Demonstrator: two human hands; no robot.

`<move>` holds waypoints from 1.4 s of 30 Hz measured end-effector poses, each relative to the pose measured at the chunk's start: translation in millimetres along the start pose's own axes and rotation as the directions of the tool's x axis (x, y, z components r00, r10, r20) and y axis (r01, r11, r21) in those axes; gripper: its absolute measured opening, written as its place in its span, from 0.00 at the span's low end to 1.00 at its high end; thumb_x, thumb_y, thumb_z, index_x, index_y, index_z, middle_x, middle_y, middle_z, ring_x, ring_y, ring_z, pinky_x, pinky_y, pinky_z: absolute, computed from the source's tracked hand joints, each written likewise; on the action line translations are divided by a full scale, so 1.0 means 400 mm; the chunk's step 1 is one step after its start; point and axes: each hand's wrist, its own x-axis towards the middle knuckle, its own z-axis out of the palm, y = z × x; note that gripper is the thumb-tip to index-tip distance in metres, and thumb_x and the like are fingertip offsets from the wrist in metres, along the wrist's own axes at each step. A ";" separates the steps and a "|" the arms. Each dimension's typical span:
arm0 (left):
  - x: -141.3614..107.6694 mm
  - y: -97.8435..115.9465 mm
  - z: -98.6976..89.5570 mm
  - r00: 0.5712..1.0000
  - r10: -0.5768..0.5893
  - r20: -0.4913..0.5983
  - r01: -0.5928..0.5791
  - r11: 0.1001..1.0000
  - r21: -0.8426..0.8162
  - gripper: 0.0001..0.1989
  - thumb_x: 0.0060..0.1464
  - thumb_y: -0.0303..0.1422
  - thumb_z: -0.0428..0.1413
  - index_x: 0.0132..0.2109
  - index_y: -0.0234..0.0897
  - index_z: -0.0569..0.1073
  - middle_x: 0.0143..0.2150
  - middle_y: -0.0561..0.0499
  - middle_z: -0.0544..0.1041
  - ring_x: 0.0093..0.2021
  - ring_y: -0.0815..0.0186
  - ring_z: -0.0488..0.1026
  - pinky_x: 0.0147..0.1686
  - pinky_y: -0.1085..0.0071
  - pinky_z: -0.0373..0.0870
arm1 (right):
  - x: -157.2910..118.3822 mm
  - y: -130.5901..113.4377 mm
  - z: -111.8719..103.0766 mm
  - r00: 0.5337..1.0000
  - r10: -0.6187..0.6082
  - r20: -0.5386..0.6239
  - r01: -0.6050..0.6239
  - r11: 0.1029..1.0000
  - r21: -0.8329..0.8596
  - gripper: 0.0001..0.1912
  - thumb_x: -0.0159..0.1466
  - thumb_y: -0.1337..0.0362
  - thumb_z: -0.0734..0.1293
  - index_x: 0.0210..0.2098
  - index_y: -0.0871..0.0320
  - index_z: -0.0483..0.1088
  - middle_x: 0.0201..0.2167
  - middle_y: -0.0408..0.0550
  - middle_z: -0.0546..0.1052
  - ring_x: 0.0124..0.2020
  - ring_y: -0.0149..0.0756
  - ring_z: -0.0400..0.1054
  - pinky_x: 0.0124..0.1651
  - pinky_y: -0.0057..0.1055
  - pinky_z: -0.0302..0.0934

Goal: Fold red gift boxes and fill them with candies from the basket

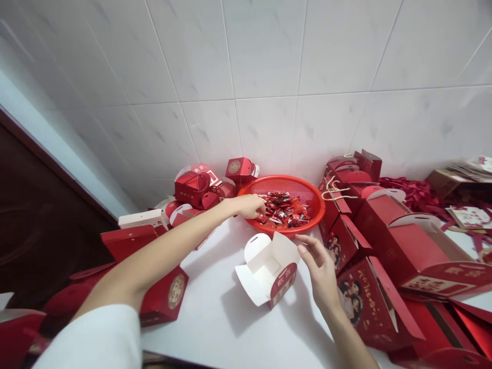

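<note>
My left hand (251, 206) reaches over the left rim of a red plastic basket (315, 218), its fingers curled down at the wrapped candies (286, 207); whatever they pinch is too small to make out. In front of the basket stands an open box (283, 284), red outside and white inside, with its flaps spread and no candy showing in it. My right hand (317, 261) is at the right side of this box, thumb and fingers apart, near its raised flap.
Red gift boxes (192, 188) are piled at the left, with a larger red box (169, 294) nearer. On the right, several big red boxes (418, 246) stand close to my right arm. Red ribbon (409, 193) lies behind them. A tiled wall (265, 123) bounds the white table (207, 318).
</note>
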 end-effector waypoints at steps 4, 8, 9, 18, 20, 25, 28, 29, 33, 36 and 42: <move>0.090 -0.014 0.045 0.995 -0.076 0.061 0.076 0.997 0.008 0.08 0.39 0.21 0.60 0.27 0.38 0.79 0.27 0.49 0.79 0.31 0.60 0.74 0.31 0.70 0.65 | 0.002 0.000 -0.003 1.000 -0.025 -0.011 0.025 1.000 0.003 0.18 0.61 0.50 0.70 0.44 0.56 0.74 0.43 0.52 0.79 0.44 0.43 0.72 0.49 0.39 0.67; 0.127 -0.023 0.090 0.994 -0.110 0.003 0.110 0.993 -0.036 0.08 0.35 0.19 0.58 0.24 0.37 0.75 0.29 0.47 0.79 0.36 0.56 0.75 0.38 0.67 0.68 | 0.003 -0.002 -0.004 0.998 -0.057 -0.018 0.057 0.998 0.007 0.17 0.62 0.51 0.70 0.44 0.56 0.75 0.42 0.51 0.79 0.44 0.43 0.73 0.48 0.38 0.68; 0.130 -0.028 0.095 0.994 -0.112 -0.013 0.111 0.992 -0.061 0.07 0.35 0.20 0.58 0.23 0.37 0.75 0.28 0.47 0.79 0.36 0.56 0.75 0.39 0.66 0.68 | 0.002 -0.003 -0.003 0.998 -0.064 -0.017 0.064 0.998 0.007 0.17 0.62 0.51 0.70 0.44 0.56 0.75 0.41 0.50 0.78 0.44 0.42 0.73 0.48 0.37 0.68; 0.127 -0.076 0.093 0.978 -0.123 -0.171 0.033 0.892 -0.450 0.09 0.52 0.27 0.48 0.34 0.34 0.73 0.32 0.49 0.79 0.35 0.64 0.77 0.35 0.73 0.73 | -0.005 0.000 0.004 0.998 -0.068 0.019 0.067 0.997 0.023 0.16 0.63 0.53 0.70 0.45 0.56 0.75 0.43 0.51 0.79 0.45 0.43 0.74 0.48 0.36 0.68; 0.128 -0.073 0.094 0.974 -0.125 -0.188 0.016 0.869 -0.495 0.10 0.52 0.27 0.48 0.37 0.33 0.73 0.33 0.48 0.79 0.35 0.65 0.77 0.35 0.72 0.73 | -0.006 0.000 0.005 0.998 -0.066 0.019 0.066 0.998 0.018 0.16 0.63 0.52 0.70 0.45 0.56 0.75 0.44 0.52 0.79 0.45 0.43 0.74 0.48 0.36 0.68; 0.139 -0.056 0.093 0.971 -0.156 -0.179 0.059 0.888 -0.457 0.06 0.50 0.31 0.55 0.36 0.35 0.73 0.29 0.51 0.77 0.32 0.64 0.75 0.32 0.72 0.71 | -0.007 0.001 0.005 0.997 -0.070 0.034 0.070 0.998 0.004 0.16 0.63 0.52 0.69 0.45 0.55 0.75 0.45 0.52 0.79 0.46 0.43 0.73 0.48 0.36 0.68; 0.149 -0.041 0.096 0.979 -0.172 -0.111 0.121 0.923 -0.364 0.09 0.40 0.34 0.64 0.29 0.37 0.73 0.25 0.53 0.75 0.31 0.62 0.74 0.32 0.72 0.69 | -0.006 0.006 0.004 0.995 -0.094 0.046 0.095 0.995 -0.014 0.15 0.64 0.53 0.69 0.44 0.56 0.76 0.45 0.52 0.78 0.44 0.42 0.73 0.48 0.36 0.68; 0.152 -0.034 0.100 0.981 -0.179 -0.080 0.144 0.933 -0.331 0.11 0.36 0.34 0.66 0.26 0.37 0.72 0.24 0.53 0.76 0.31 0.61 0.74 0.32 0.71 0.68 | -0.006 0.008 0.004 0.993 -0.106 0.052 0.107 0.994 -0.021 0.14 0.64 0.53 0.69 0.43 0.56 0.76 0.45 0.52 0.78 0.43 0.42 0.73 0.47 0.36 0.68; 0.159 -0.013 0.118 0.971 -0.239 -0.002 0.232 0.946 -0.224 0.16 0.28 0.34 0.70 0.21 0.37 0.69 0.30 0.46 0.79 0.36 0.54 0.76 0.37 0.68 0.70 | -0.004 0.018 0.005 0.985 -0.156 0.072 0.161 0.985 -0.062 0.12 0.64 0.55 0.69 0.41 0.56 0.77 0.49 0.54 0.76 0.48 0.44 0.72 0.47 0.35 0.68; 0.161 -0.008 0.126 0.957 -0.290 -0.007 0.283 0.938 -0.198 0.15 0.29 0.33 0.69 0.22 0.37 0.70 0.35 0.40 0.80 0.41 0.49 0.77 0.41 0.64 0.71 | -0.004 0.022 0.006 0.980 -0.178 0.083 0.186 0.978 -0.091 0.13 0.64 0.55 0.68 0.43 0.57 0.76 0.49 0.54 0.76 0.48 0.44 0.72 0.47 0.35 0.68; 0.151 -0.026 0.119 0.949 -0.307 -0.070 0.270 0.907 -0.323 0.15 0.27 0.25 0.68 0.24 0.37 0.71 0.31 0.49 0.79 0.39 0.54 0.77 0.37 0.68 0.71 | -0.006 0.020 0.009 0.975 -0.206 0.086 0.216 0.968 -0.131 0.13 0.64 0.57 0.68 0.44 0.57 0.75 0.48 0.54 0.76 0.48 0.44 0.72 0.47 0.35 0.67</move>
